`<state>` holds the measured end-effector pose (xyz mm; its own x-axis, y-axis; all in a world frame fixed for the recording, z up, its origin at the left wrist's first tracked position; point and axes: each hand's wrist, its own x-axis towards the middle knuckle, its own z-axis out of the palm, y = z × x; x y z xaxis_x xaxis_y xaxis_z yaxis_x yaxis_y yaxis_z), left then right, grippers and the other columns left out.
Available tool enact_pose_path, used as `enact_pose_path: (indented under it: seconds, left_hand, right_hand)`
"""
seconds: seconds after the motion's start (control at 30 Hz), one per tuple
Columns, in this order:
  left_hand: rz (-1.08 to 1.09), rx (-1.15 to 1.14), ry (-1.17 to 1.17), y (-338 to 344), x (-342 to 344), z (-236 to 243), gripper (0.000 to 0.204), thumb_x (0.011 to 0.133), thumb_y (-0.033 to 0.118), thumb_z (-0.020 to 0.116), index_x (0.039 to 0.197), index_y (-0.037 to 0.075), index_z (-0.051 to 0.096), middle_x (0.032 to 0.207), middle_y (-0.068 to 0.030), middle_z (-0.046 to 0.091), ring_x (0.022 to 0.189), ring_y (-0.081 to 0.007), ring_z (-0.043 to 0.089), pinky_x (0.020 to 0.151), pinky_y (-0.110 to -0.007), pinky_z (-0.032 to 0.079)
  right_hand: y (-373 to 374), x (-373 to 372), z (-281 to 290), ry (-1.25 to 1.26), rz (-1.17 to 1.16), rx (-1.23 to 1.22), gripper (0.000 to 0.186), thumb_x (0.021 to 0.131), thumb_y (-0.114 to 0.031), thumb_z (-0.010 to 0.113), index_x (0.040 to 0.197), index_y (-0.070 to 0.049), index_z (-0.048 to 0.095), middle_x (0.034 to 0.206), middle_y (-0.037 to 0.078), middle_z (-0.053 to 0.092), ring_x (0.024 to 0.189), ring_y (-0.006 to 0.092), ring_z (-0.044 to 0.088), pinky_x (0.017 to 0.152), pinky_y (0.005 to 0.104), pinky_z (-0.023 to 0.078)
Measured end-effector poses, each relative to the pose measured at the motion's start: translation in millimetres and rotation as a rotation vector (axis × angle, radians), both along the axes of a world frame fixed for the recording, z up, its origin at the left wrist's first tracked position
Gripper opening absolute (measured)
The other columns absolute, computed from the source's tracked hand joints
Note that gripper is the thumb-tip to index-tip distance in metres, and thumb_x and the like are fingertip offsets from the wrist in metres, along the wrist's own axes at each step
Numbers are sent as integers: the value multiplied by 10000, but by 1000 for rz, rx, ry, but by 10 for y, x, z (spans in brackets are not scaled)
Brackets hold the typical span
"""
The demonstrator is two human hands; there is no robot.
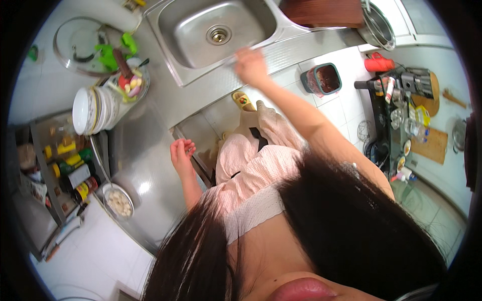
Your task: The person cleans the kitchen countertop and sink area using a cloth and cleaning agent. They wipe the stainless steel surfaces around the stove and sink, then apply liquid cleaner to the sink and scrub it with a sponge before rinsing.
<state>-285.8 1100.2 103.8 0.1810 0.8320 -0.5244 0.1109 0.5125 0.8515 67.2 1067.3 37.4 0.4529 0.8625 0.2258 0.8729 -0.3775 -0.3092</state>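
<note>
My right hand [251, 66] reaches over the front rim of the steel sink [183, 72]. Motion blurs its fingers, and I cannot make out whether they touch the rim or hold anything. Inside the basin only the drain shows. Closer to my body, beside the front edge of the steel counter [143, 150], my left hand [182, 151] hangs with loosely bent fingers, slightly apart and holding nothing. A red-brown board [321, 14] lies at the sink's right end, next to a metal pot [377, 27].
Stacked white bowls [95, 110] stand on the counter's left, beside a plate of vegetables [134, 83] and a glass lid [75, 45]. A ladle [119, 201] holds pale pieces. Bottles fill a rack [42, 170]. A lined bin [321, 80] stands on the floor at right.
</note>
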Motion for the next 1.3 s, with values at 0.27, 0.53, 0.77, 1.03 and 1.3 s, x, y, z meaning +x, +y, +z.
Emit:
enact_pose_path:
  seconds: [0.27,0.53,0.77,1.03,1.3]
  left_hand:
    - [-433,596,464,282,544,39,352,954,212,569,1234,5,521,1181,-143,578,1022,-240,577,848,-345,485]
    - [-743,861,603,532,1465,-91,483,914,256,599,1305,-7,489,1333,-217,486,1246,-380,443,1060,-460,342]
    - [-931,817,498,675,2435,98,475,924,265,583,1303,-6,491,1350,-209,477,1265,-380,433,1068,-450,342]
    - [-1108,887,310,727,3464,398,444,924,229,585,1291,-4,493,1328,-207,493,1247,-368,456,1052,-430,362]
    - [-1259,1058,2,559,4692,964,422,881,138,636,1261,4,512,1273,-194,539,1201,-356,505,1012,-405,402]
  right_hand:
    - [303,-653,30,58,313,57,421,888,-313,555,1260,-117,574,1391,65,506,1327,237,423,1152,489,241]
    - [-547,765,84,10,109,2,437,873,-333,583,1259,-130,560,1368,39,518,1328,211,417,1142,492,258]
    - [-1030,1569,154,-2,-87,-5,442,870,-299,581,1280,-137,556,1412,15,483,1355,211,387,1134,508,263]
    - [-1158,1748,114,48,-321,61,444,867,-250,587,1284,-104,550,1413,72,476,1367,284,368,1124,535,258]
    - [-1518,1849,240,63,-331,18,504,867,-271,592,1354,-180,504,1466,13,431,1380,222,360,1140,511,250]
